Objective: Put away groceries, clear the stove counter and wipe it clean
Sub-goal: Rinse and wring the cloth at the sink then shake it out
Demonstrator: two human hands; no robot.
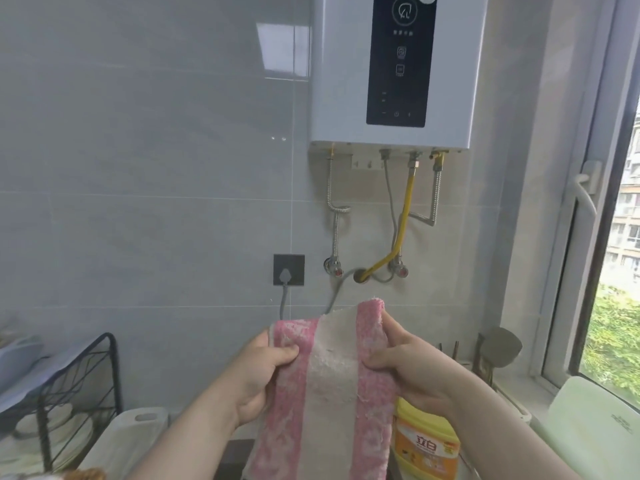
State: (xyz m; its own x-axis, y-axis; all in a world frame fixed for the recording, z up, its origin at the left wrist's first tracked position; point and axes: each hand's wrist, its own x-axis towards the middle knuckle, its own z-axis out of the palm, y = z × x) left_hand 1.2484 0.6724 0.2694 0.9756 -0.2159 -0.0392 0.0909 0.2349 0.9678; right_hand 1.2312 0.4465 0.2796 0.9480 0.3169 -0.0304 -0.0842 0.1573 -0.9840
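A pink and off-white striped cloth hangs upright in front of the tiled wall, held up at its two top corners. My left hand pinches its left top edge between thumb and fingers. My right hand pinches the right top edge, where the cloth folds over. The cloth's lower part runs out of the frame at the bottom. The stove counter is not in view.
A yellow-orange dish soap bottle stands behind my right forearm. A black wire dish rack with plates sits at the left, a white cutting board beside it. A white water heater with pipes hangs above. A window is at the right.
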